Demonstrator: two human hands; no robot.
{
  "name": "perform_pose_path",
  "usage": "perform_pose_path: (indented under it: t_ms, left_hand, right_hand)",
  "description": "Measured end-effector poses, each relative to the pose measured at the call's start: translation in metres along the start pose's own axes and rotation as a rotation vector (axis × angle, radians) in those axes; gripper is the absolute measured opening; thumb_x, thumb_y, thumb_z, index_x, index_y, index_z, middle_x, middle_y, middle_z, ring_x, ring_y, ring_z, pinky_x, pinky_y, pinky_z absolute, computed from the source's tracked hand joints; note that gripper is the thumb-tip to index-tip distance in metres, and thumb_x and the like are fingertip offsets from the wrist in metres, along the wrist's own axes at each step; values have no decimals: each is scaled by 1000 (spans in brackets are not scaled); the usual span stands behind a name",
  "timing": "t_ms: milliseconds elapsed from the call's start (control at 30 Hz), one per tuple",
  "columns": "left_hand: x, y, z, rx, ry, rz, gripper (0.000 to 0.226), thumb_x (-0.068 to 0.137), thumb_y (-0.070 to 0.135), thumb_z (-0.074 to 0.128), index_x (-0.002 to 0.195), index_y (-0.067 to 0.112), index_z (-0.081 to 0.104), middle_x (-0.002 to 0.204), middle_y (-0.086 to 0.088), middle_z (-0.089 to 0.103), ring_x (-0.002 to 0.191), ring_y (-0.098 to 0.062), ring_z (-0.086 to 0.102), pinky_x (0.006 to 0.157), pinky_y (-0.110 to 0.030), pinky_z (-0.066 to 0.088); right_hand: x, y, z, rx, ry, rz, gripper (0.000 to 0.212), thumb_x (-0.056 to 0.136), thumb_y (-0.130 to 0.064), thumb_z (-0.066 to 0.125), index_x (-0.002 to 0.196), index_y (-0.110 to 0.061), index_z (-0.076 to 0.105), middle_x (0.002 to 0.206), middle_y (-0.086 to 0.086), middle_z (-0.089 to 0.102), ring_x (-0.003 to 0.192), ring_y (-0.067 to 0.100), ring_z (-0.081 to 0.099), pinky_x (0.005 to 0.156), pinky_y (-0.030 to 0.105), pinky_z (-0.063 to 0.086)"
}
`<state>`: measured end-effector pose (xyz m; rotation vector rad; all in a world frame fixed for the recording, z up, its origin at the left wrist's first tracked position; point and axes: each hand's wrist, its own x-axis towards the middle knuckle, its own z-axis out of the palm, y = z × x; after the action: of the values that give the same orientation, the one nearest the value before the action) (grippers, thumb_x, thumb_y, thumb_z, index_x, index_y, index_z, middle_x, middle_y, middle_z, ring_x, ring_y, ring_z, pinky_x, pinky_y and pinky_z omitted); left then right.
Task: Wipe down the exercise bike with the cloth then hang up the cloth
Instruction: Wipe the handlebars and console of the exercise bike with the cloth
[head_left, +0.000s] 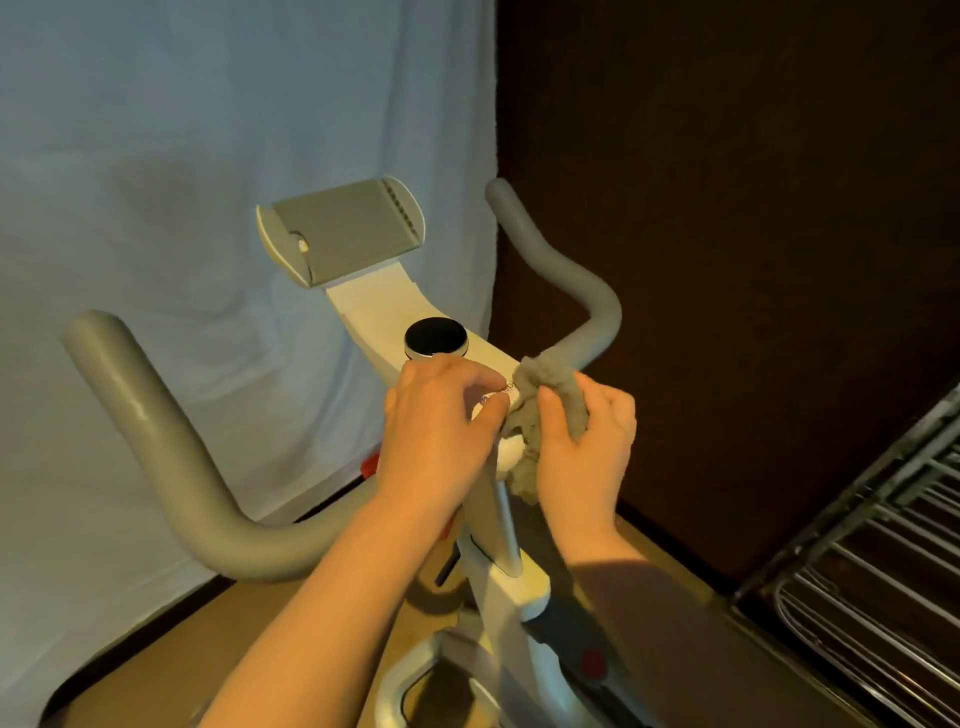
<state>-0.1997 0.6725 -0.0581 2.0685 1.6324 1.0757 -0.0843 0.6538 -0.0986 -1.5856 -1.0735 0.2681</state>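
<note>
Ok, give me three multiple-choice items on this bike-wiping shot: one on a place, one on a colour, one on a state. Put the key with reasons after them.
1. Where is the round black knob?
A. On the white stem between the tablet holder and the hands
B. At the tip of the left handlebar
C. On the wire rack

2. What colour are the handlebars?
A. Red
B. Grey
C. Blue

3. What is the right hand doing?
A. Hanging idle and holding nothing
B. Gripping the bunched cloth against the bike
C. Turning the knob

Key:
1 A, the knob sits on the white stem, below the tablet holder and just above the left hand.
2 B, both curved bars are plain grey.
3 B, its fingers and thumb curl round the grey cloth at the stem.
</note>
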Motion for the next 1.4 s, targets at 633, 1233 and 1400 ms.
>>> perform_pose_path:
  t_ms: [633, 1233, 1400]
  left_hand:
    - [44, 10, 19, 114, -1, 101, 11, 87, 28, 62, 81, 30, 72, 88, 9, 66, 92, -17, 53, 82, -43, 43]
    - [30, 11, 20, 92, 61, 51, 12, 88, 25, 61, 89, 27, 73, 93, 12, 66, 95, -7, 50, 80, -26, 42]
    - [31, 11, 19, 59, 50, 24, 11, 87, 24, 63, 87, 25, 74, 92, 12, 65, 95, -7, 50, 78, -25, 42]
  right_hand:
    - [81, 1, -27, -431, -392, -343, 34, 93, -23, 57, 124, -36, 59, 109, -6, 43, 108, 15, 38, 90, 37, 44]
    - [101, 1, -23, -486, -504, -432, 29, 92, -35, 58, 121, -32, 60, 109, -6, 39, 106, 13, 38, 85, 31, 42]
    - [119, -2, -24, -571, -532, -387, 37, 93, -42, 55, 128, -32, 56, 112, -5, 41, 113, 16, 37, 93, 34, 39]
